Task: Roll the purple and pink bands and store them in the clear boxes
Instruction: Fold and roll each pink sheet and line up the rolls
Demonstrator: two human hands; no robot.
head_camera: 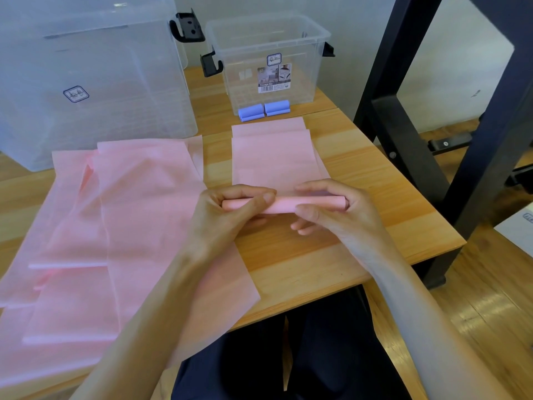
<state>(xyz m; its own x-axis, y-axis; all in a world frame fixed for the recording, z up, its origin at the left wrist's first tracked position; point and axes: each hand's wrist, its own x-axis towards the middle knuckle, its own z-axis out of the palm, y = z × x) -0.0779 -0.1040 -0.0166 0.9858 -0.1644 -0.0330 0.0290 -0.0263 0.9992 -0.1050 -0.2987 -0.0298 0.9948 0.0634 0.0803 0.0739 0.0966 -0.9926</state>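
The pink band (277, 157) lies flat on the counter (375, 180), stretching straight away from the grip, its rolled near end (284, 204) running crosswise, with left hand (230, 209) and right hand (331, 209) curled around opposite ends, equally near.

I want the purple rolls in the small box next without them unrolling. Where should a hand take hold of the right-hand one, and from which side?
Probably from above, across the middle of the right purple roll, thumb on the near side over the loose flap, fingers on the far side. It lies crosswise right against the small clear box, with its twin on its left.
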